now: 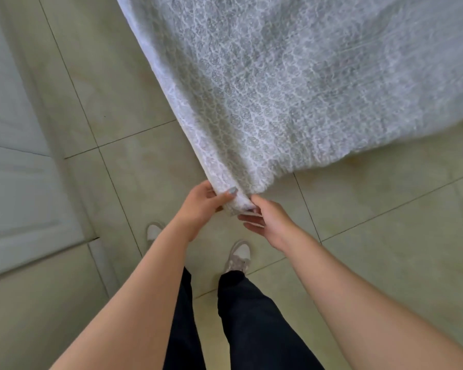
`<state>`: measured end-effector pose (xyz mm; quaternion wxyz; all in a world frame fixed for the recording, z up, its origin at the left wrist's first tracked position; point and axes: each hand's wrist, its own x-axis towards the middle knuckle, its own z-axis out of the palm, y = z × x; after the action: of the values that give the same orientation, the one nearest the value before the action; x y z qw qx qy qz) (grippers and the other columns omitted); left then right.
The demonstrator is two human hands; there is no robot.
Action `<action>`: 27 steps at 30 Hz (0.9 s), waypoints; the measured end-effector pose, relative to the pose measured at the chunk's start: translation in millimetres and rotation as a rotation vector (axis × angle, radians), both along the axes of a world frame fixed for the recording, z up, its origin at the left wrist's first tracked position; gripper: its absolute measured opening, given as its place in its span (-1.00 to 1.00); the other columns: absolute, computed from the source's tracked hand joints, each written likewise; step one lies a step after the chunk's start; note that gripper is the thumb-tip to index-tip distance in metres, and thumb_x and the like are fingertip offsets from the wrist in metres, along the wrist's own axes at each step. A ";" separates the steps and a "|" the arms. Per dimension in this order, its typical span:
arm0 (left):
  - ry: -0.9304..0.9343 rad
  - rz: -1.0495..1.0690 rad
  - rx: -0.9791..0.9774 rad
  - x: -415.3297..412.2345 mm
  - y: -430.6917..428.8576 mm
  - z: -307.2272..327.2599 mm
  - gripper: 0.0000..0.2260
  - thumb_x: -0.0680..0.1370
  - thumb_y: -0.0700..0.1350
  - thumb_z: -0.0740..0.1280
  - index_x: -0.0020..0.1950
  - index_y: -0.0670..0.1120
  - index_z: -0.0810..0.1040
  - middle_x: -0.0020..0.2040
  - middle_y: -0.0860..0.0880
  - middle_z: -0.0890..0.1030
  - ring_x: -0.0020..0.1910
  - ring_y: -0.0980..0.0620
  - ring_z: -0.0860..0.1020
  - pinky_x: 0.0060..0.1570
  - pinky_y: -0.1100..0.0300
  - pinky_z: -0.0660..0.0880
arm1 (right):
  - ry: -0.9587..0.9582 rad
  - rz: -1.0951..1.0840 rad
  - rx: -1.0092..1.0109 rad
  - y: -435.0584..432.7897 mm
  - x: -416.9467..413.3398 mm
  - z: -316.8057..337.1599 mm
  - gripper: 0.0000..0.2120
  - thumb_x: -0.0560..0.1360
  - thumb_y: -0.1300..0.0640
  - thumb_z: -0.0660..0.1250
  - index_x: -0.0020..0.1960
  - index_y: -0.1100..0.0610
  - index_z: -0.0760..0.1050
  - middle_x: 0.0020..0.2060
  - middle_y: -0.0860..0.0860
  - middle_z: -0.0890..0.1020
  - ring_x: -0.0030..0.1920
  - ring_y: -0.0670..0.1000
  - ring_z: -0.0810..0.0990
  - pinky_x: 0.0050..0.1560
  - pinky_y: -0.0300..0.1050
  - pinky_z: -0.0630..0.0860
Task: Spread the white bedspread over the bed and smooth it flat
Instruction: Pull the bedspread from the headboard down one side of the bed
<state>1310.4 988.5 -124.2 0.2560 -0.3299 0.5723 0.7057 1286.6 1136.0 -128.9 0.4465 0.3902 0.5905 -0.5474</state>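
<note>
— While both arms reach fwd, what's each hand doing?

— Left hand [198,208] is pinched on one corner of the white patterned bedspread [292,84], thumb laid on top of the cloth w/ a grey-painted nail showing, fingers curled underneath. Right hand [267,222] sits just beside it on the same bunched corner, fingers closed round the cloth tip from the other side. Hands nearly touching, corner gathered btwn them.

— And the rest of the spread?

— Fans out from that corner up & to the right, filling most of the upper picture. Left edge runs as a straight diagonal line up toward the top. Lower right edge is blurred, hanging above the pale green tiled floor [123,108]. Fabric has a repeating lacy motif, greyish in the middle, whiter along the hem. Can't tell what lies under it; no bed surface shows.

— Anything else around?

— Person stands on the tiles: black trousers [251,324], grey-and-white sneakers [238,256], one foot partly hidden behind the left forearm. White panelled door or cabinet front [16,166] along the left side, well apart from the cloth.

— Arms bare?

— Yes, both forearms bare, no sleeves in view.
</note>
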 end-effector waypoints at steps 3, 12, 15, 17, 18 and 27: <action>-0.031 0.213 0.073 20.5 11.6 -1.7 -0.84 0.59 -0.14 0.28 0.17 -0.09 0.51 0.08 -0.09 0.66 0.03 -0.01 0.64 -0.03 0.18 0.58 | -0.041 -0.180 -0.239 12.8 -6.8 4.1 -0.86 0.49 0.25 0.18 -0.22 0.15 0.46 -0.21 0.08 0.54 -0.15 0.08 0.58 -0.02 -0.04 0.54; -0.071 0.418 0.067 44.3 -3.0 20.8 -0.86 0.63 -0.02 0.22 0.14 -0.01 0.49 0.00 0.06 0.66 -0.19 0.14 0.61 -0.26 0.23 0.53 | 0.052 -0.687 -0.540 12.9 -46.6 -12.8 -0.55 0.61 -0.09 0.04 0.38 0.12 0.40 0.33 0.18 0.49 0.33 0.22 0.46 0.25 0.19 0.45; -0.004 0.266 0.094 51.0 -7.2 36.1 -0.69 0.47 0.08 0.36 0.14 -0.02 0.52 -0.03 0.09 0.69 -0.09 0.14 0.64 -0.14 0.25 0.52 | 0.189 -0.815 -0.575 42.3 -57.4 -15.1 -0.46 0.60 -0.18 -0.06 0.38 0.11 0.39 0.36 0.19 0.45 0.35 0.25 0.41 0.24 0.24 0.42; 0.039 0.067 0.026 56.9 -11.7 40.9 -0.62 0.31 0.01 0.48 0.08 -0.05 0.58 -0.07 0.09 0.69 -0.05 0.12 0.63 -0.03 0.26 0.51 | 0.275 -0.852 -0.586 62.2 -64.2 -10.1 -0.44 0.58 -0.20 -0.03 0.38 0.12 0.41 0.32 0.21 0.50 0.31 0.27 0.46 0.30 0.31 0.37; 0.051 -0.058 -0.055 58.8 -15.6 41.1 -0.66 0.26 -0.03 0.53 -0.03 -0.09 0.61 -0.15 0.07 0.70 -0.12 0.12 0.64 -0.06 0.26 0.50 | 0.306 -0.860 -0.572 70.4 -66.9 -5.1 -0.44 0.57 -0.20 0.00 0.37 0.12 0.42 0.30 0.21 0.52 0.29 0.27 0.49 0.29 0.33 0.37; 0.195 0.049 -0.059 45.3 -10.6 48.5 -0.79 0.48 0.07 0.32 0.01 -0.02 0.58 -0.03 0.09 0.68 -0.01 0.15 0.64 0.11 0.17 0.51 | 0.875 -0.524 0.317 84.5 -129.9 40.4 -0.67 0.58 0.04 0.11 0.30 0.10 0.40 0.20 0.09 0.56 0.14 0.08 0.58 0.03 -0.08 0.60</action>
<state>1355.7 978.0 -75.6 0.1717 -0.2810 0.6067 0.7235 1156.7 1220.5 -88.5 -0.0576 0.3226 0.6797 -0.6562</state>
